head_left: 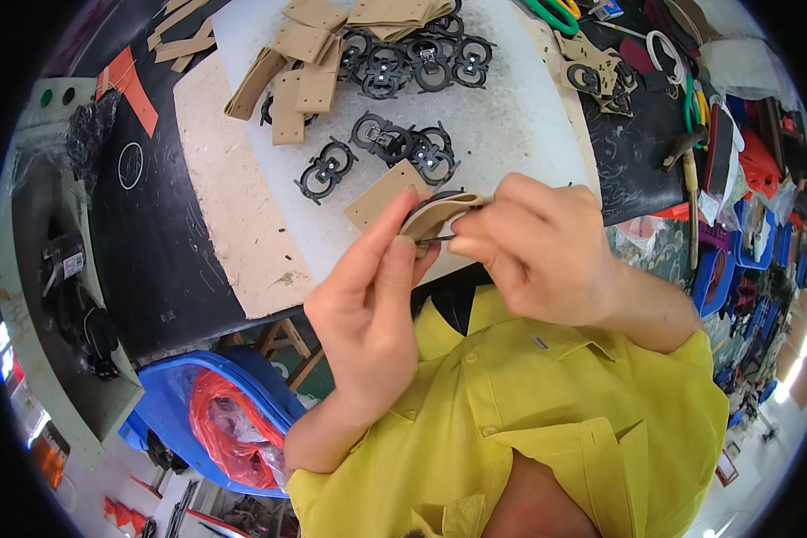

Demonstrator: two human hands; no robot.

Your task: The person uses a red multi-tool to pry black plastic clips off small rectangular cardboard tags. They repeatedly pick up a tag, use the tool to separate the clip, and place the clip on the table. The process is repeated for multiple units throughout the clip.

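White board point(520, 117), folded tan strip point(438, 213), partly hidden by fingers point(391, 273)

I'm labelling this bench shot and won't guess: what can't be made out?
All in the head view:
- Black piece behind the folded tan strip: mostly hidden by the strip and left hand.
- Thin dark sliver at the right hand: too small to identify.
- Heaped black ring fittings: overlapping, no sure count.
- Blue tub's contents: partly covered by red plastic.

left grip point(368, 300): pinching, fingers upward | right grip point(551, 251): pinching, turned leftward | bare forearms point(659, 314): angled inward
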